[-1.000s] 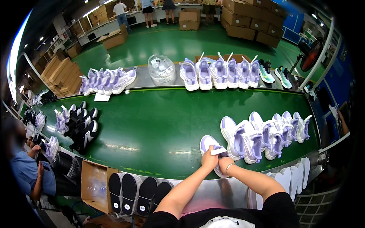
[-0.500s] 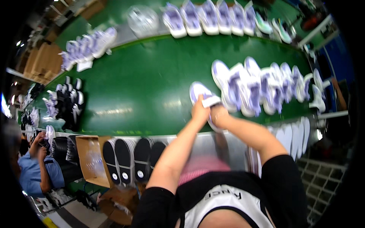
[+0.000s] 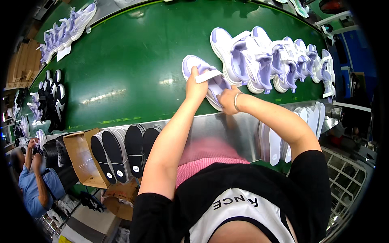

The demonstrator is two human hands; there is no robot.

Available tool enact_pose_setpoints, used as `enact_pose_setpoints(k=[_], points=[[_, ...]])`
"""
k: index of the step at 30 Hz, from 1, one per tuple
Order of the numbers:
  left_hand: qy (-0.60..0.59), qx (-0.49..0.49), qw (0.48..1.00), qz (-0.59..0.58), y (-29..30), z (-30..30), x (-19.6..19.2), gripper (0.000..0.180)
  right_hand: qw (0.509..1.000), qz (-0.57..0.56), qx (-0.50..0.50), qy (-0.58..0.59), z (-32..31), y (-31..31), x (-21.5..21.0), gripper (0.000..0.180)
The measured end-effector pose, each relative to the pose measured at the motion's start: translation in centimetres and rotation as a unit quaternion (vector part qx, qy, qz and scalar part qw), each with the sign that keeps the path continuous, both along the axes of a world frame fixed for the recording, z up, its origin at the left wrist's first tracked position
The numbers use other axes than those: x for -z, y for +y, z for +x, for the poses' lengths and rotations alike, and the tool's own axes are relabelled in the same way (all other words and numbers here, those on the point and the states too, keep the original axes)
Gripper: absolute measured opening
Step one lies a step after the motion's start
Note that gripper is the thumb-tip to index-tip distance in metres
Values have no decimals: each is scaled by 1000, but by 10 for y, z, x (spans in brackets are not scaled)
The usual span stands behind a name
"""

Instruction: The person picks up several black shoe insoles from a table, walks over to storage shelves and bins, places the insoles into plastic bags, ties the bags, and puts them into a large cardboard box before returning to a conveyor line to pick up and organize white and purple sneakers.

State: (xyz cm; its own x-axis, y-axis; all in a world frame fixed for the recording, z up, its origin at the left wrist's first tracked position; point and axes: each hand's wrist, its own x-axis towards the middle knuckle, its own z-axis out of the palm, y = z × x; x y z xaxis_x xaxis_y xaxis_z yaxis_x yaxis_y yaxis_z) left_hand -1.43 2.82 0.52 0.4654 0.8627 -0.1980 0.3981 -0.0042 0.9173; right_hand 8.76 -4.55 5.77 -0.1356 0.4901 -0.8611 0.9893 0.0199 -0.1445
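Note:
A white and lilac sneaker (image 3: 193,62) lies at the near edge of the green table, toe pointing away to the left. My left hand (image 3: 196,86) is closed round its left side, the thumb by the white strap (image 3: 209,75) across the opening. At the heel, my right hand (image 3: 229,100) grips the collar, its fingertips partly hidden inside the lilac lining. Whether anything lies inside the shoe under those fingers I cannot tell. Right beside it, a row of similar sneakers (image 3: 227,56) stretches to the right.
Black insoles (image 3: 133,148) stand bundled left of my body, near a cardboard box (image 3: 83,162). White insoles (image 3: 275,143) stand to the right. Black shoes (image 3: 52,97) and more lilac sneakers (image 3: 67,30) lie at the left. A person in blue (image 3: 38,186) sits far left.
My view has shifted, so the table sits higher in the picture. The right hand has drawn back from deeper in the shoe to its heel; the left hand keeps its hold.

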Motion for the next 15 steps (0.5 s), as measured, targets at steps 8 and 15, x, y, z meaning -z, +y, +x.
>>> enact_pose_setpoints(k=[8, 15], points=[[-105, -18, 987, -117, 2, -1, -4, 33, 994, 56, -71, -64, -10, 12, -1, 77], [-56, -33, 992, -106, 2, -5, -10, 31, 946, 244, 153, 145, 10, 8, -1, 20]])
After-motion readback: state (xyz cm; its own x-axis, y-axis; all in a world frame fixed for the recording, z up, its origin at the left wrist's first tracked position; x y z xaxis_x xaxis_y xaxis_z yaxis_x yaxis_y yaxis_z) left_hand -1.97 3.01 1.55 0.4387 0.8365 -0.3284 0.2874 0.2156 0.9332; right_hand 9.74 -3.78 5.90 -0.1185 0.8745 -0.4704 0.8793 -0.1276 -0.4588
